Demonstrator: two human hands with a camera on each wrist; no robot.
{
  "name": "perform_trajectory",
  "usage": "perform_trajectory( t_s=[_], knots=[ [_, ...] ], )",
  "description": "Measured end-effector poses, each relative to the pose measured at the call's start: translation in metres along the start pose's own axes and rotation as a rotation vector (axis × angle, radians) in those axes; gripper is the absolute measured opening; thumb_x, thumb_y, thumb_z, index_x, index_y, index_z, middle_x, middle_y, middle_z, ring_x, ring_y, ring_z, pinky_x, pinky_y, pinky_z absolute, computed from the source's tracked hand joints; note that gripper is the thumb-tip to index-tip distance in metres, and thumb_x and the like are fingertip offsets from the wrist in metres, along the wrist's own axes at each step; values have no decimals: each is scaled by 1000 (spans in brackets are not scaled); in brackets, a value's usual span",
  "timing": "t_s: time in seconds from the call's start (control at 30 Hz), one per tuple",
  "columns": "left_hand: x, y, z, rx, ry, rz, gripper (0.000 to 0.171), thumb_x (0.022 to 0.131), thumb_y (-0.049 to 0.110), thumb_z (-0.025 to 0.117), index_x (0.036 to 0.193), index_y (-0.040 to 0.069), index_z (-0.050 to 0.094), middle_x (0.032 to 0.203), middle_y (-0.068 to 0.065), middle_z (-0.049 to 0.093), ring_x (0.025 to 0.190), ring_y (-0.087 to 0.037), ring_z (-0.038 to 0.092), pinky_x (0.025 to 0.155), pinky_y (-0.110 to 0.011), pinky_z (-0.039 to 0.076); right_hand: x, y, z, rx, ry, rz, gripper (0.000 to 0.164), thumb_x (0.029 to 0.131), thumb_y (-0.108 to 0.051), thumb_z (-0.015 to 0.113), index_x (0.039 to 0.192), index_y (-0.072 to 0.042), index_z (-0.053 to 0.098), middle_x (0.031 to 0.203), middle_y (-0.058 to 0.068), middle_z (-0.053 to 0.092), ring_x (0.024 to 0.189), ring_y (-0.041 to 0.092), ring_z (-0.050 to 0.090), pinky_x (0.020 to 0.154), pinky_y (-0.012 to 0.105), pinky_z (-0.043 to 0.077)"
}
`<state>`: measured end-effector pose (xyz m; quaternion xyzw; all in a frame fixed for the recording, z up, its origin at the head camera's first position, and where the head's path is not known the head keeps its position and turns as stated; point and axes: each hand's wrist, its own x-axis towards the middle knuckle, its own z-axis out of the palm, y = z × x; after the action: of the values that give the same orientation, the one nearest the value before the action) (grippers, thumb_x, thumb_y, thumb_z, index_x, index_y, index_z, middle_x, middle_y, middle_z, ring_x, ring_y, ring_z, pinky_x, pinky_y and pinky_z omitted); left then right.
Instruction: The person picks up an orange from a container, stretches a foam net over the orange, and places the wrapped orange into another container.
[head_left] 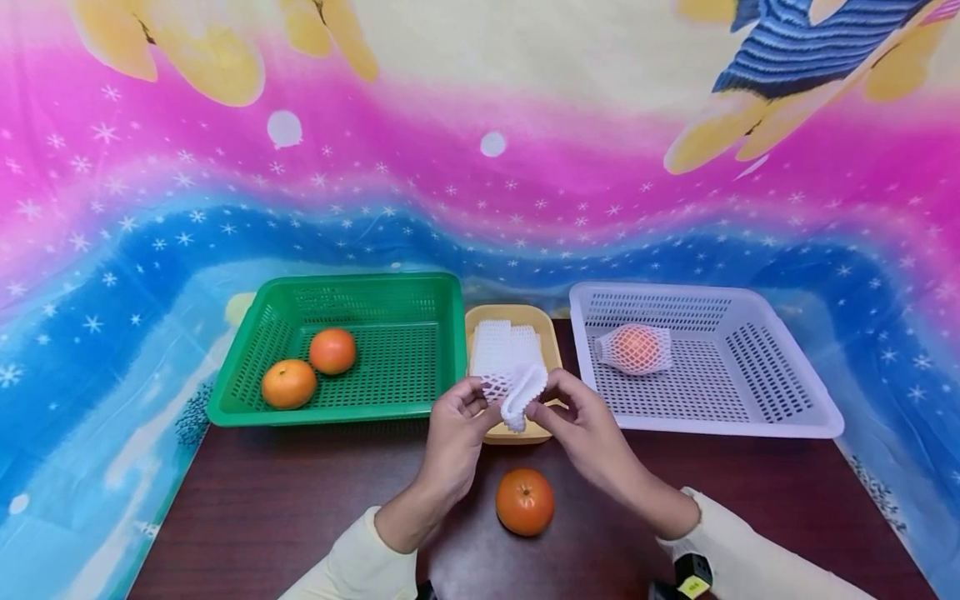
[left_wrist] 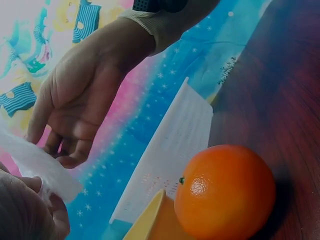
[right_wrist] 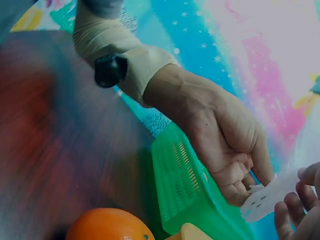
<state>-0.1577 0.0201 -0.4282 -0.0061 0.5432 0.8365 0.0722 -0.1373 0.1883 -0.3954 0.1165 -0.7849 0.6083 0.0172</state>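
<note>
Between both hands is a white foam net sleeve [head_left: 522, 393], its rim spread into a narrow loop. My left hand [head_left: 455, 442] pinches its left side, and my right hand [head_left: 592, 433] pinches the right side. In the right wrist view the foam net sleeve [right_wrist: 272, 196] stretches between the fingertips of both hands. Below them on the table sits an orange fruit [head_left: 525, 502], stem end up, touched by neither hand. Just behind the hands, a stack of flat foam net sleeves [head_left: 501, 344] lies in a yellow tray [head_left: 551, 333].
A green basket [head_left: 337, 410] at left holds two orange fruits [head_left: 288, 384]. At right, a pale lilac basket [head_left: 705, 422] contains one fruit in a foam net [head_left: 636, 349]. The dark wooden table [head_left: 277, 508] meets a colourful printed cloth [head_left: 450, 167] at the back.
</note>
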Motion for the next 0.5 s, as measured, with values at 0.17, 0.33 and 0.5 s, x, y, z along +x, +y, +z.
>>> perform_trajectory(
  t_s=[0.17, 0.33, 0.5],
  knots=[
    [0, 0, 0, 36, -18, -26, 34, 88, -12, 67, 121, -10, 59, 111, -10, 66, 98, -12, 67, 78, -20, 58, 7, 5, 0, 157, 0, 177, 27, 96, -5, 68, 119, 3, 55, 100, -2, 69, 93, 12, 64, 83, 22, 55],
    [1, -2, -3, 48, -25, -40, 33, 89, -9, 69, 121, -10, 59, 111, -10, 67, 98, -12, 66, 80, -20, 57, 11, 8, -4, 228, -9, 271, 35, 98, 0, 57, 132, 8, 55, 106, -4, 68, 94, 10, 64, 84, 23, 54],
    [1, -2, -4, 19, -45, -36, 27, 91, -12, 63, 117, -12, 57, 105, -6, 66, 95, -11, 65, 79, -19, 57, 13, 11, -4, 306, -41, 372, 33, 97, -3, 60, 128, 9, 53, 104, -1, 65, 94, 10, 62, 86, 23, 55]
  ],
)
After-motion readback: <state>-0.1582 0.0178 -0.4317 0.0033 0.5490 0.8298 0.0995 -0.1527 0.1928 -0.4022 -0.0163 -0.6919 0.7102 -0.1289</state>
